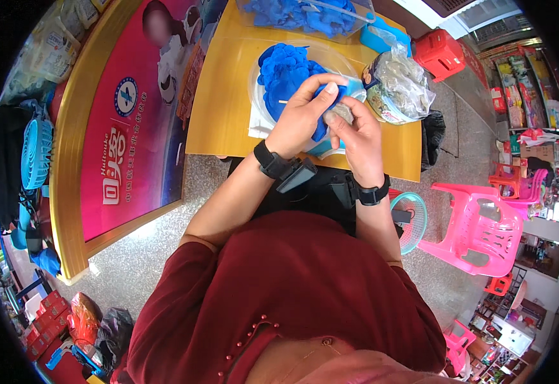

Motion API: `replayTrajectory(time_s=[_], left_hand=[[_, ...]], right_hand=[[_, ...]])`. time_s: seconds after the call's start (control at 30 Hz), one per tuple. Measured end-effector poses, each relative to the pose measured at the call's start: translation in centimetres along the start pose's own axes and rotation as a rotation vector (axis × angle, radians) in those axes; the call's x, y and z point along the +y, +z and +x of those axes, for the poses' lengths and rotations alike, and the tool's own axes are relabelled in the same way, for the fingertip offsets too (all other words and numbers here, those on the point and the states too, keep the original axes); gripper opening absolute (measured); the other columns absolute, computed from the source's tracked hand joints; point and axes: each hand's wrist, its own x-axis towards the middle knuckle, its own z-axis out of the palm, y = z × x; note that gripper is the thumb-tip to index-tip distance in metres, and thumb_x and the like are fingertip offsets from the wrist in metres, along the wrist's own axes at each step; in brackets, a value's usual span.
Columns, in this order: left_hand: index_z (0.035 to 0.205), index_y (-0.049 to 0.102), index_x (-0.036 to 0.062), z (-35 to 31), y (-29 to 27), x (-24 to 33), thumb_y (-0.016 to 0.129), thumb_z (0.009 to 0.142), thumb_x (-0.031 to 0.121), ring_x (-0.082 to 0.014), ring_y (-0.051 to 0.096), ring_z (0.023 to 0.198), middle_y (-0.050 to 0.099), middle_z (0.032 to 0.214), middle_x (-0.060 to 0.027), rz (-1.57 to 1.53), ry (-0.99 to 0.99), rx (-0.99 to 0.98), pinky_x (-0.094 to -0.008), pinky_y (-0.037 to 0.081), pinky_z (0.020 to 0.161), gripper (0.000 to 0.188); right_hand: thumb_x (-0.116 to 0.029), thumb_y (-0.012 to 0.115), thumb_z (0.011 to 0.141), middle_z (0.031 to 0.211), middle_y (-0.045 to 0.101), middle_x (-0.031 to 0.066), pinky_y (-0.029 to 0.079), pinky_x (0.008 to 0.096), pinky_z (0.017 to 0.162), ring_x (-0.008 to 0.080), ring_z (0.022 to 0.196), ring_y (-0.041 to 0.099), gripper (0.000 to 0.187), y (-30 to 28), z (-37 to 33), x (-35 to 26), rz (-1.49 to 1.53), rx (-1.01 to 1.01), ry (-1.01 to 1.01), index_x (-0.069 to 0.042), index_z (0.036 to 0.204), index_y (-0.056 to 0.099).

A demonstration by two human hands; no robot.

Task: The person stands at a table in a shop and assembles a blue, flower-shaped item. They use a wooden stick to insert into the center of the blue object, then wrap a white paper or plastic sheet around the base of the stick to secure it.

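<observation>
Over the yellow table point(215, 118), my left hand point(304, 114) is closed on a thin blue petal-like piece point(320, 131), thumb and fingers pinching its upper part. My right hand point(358, 136) meets it from the right, thumb bent in. A small greyish lump point(339, 115) shows between the right thumb and fingers; its kind is unclear. Just behind the hands, a pile of blue petal-like pieces point(286, 67) fills a round clear tub point(340, 59). The fingertips partly hide the piece being held.
A clear box point(356, 24) of more blue pieces stands at the back. To the right are a blue container point(385, 37) and a round tub topped with crumpled plastic point(402, 89). A pink chair point(478, 227) and turquoise basket point(414, 221) sit on the floor; a red stool point(440, 56) stands beyond.
</observation>
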Motion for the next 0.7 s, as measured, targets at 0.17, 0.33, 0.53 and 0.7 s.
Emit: replayTrajectory(time_s=[0.17,0.33,0.53,0.7], left_hand=[[0.121,0.055,0.0071,-0.4,0.2,-1.0,0.074,0.084,0.029,-0.0181,0.055,0.106,0.055,0.115,-0.0063,0.707,0.328,0.184,-0.0326,0.048,0.085,0.047],[0.116,0.06,0.008,-0.5,0.3,-0.6,0.08,0.077,0.017,-0.019,0.058,0.101,0.057,0.11,-0.0063,0.713,0.269,-0.001,-0.0326,0.051,0.081,0.044],[0.113,0.062,0.0033,0.2,-1.0,-0.9,0.071,0.084,0.006,-0.0167,0.062,0.1,0.064,0.108,-0.0083,0.746,0.402,0.038,-0.0289,0.052,0.08,0.03],[0.113,0.06,0.0021,-0.2,-0.4,0.2,0.067,0.089,0.006,-0.0154,0.064,0.099,0.065,0.107,-0.0093,0.682,0.364,0.095,-0.0274,0.051,0.082,0.026]], right_hand=[[-0.011,0.067,0.088,0.075,0.057,0.0025,0.036,0.0218,0.042,0.008,0.051,0.051,0.024,-0.1,0.9,0.0,0.061,0.232,0.009,-0.004,0.106,0.052],[-0.017,0.067,0.089,0.083,0.059,0.0047,0.039,0.0231,0.042,0.0103,0.056,0.054,0.033,-0.4,1.0,-1.0,0.198,0.317,0.112,-0.006,0.116,0.051],[-0.011,0.064,0.091,0.089,0.061,0.006,0.047,0.0246,0.055,0.0118,0.066,0.057,0.044,-0.9,0.1,-1.6,0.243,0.105,-0.018,-0.006,0.131,0.046],[-0.015,0.066,0.092,0.082,0.061,0.0037,0.048,0.0227,0.054,0.0084,0.062,0.056,0.03,-1.6,0.5,-0.8,-0.088,0.066,-0.086,-0.002,0.119,0.059]])
